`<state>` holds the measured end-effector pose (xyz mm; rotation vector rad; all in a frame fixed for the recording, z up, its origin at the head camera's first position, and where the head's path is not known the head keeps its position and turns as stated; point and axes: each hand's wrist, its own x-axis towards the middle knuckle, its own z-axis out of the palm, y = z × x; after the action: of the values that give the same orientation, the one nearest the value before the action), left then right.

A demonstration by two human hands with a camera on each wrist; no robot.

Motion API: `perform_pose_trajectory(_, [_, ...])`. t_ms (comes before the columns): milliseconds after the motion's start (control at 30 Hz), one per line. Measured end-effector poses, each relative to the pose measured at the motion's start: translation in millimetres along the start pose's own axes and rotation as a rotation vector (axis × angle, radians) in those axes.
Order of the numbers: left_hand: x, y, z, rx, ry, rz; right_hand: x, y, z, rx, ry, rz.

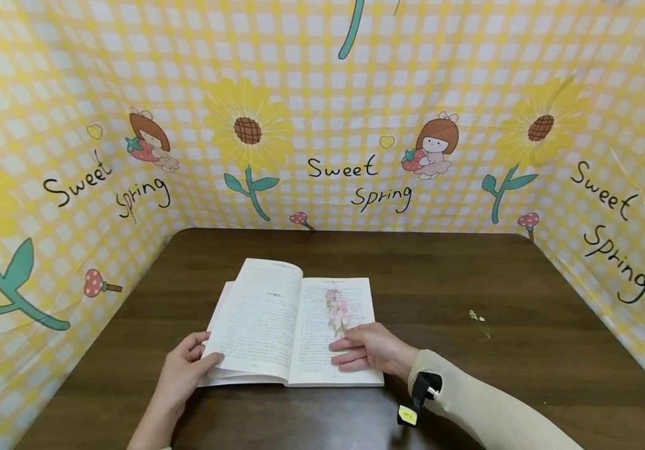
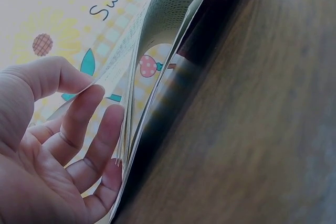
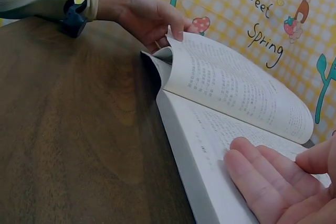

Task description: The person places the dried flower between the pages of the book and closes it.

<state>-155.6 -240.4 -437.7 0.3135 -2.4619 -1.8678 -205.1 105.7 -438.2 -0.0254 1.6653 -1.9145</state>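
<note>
An open book (image 1: 260, 319) lies on the table, its left pages lifted and curving. My left hand (image 1: 182, 369) grips the book's left edge; in the left wrist view its thumb and index finger pinch a page (image 2: 113, 69), with the other fingers behind it against further pages. On the right page rests a sprig of pink flowers (image 1: 337, 309), blossoms pointing away from me. Over that page, my right hand (image 1: 375, 350) pinches the sprig's lower end between thumb and index finger, its other fingers extended. The sprig is hidden in the right wrist view.
A small sprig of whitish flowers (image 1: 479, 322) lies on the dark wooden table (image 1: 440, 269), right of the book. Yellow checked cloth (image 1: 322, 112) printed with sunflowers stands around the table's back and sides. A black wrist camera (image 1: 426, 387) sits on my right sleeve.
</note>
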Motion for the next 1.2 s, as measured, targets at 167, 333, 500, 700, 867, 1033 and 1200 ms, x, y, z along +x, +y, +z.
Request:
perform_pose_trajectory(167, [-0.1,1.1,0.8,0.004,-0.001,0.008,1.4,-1.6,-0.2,-0.001,-0.003,0.018])
perform_pose_trajectory(333, [0.0,2.6,1.8,0.005,0.004,0.016,0.9,-3.1,-1.2,-0.002,-0.007,0.034])
perform_pose_trajectory(500, [-0.3,3.3,2.1,0.001,0.006,0.015,0.0,-3.7,-1.6,-0.010,-0.021,0.044])
perform_pose_trajectory(700, [-1.2,3.3,1.4,0.004,0.007,0.023,-0.3,-3.1,-1.6,-0.015,-0.047,0.059])
perform_pose_trajectory(867, [-0.8,2.2,0.9,0.021,0.010,0.047,-2.0,-1.2,-3.0,0.005,-0.089,0.080])
perform_pose_trajectory(1033, [-0.7,-0.3,0.6,0.047,0.009,0.096,-8.3,0.7,-7.5,0.005,-0.155,0.080])
perform_pose_trajectory(1200, [-0.9,-5.2,2.3,0.096,0.005,0.167,-16.7,0.8,-13.4,0.045,-0.219,0.050])
